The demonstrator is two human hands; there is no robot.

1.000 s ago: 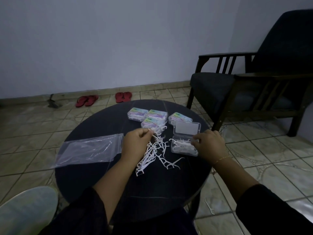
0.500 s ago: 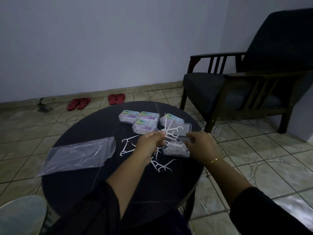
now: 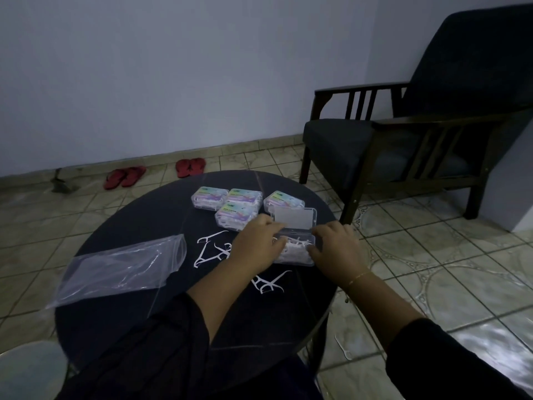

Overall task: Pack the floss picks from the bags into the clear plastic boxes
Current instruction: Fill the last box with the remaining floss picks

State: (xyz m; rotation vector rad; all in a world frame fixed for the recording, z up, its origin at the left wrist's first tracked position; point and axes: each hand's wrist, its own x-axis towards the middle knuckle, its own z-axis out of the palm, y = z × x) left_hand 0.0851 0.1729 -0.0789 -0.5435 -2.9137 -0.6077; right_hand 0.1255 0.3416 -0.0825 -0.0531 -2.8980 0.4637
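White plastic floss picks (image 3: 294,249) fill the open clear box (image 3: 295,254) on the dark round desk (image 3: 144,226). The left hand (image 3: 259,246) has its fingers curled onto the picks at the box's left side, a grip that seems closed on them. The right hand (image 3: 334,252) holds the box's right edge with bent fingers. More loose picks (image 3: 210,249) lie on the desk between the box and the empty-looking bag (image 3: 121,264). I judge the picks very light, thin and stiff, with hooked heads that tangle easily. They are best taken by the handles in a small aligned bunch. The box is light and can slide, so it needs steadying. Four closed boxes (image 3: 242,203) stand behind.
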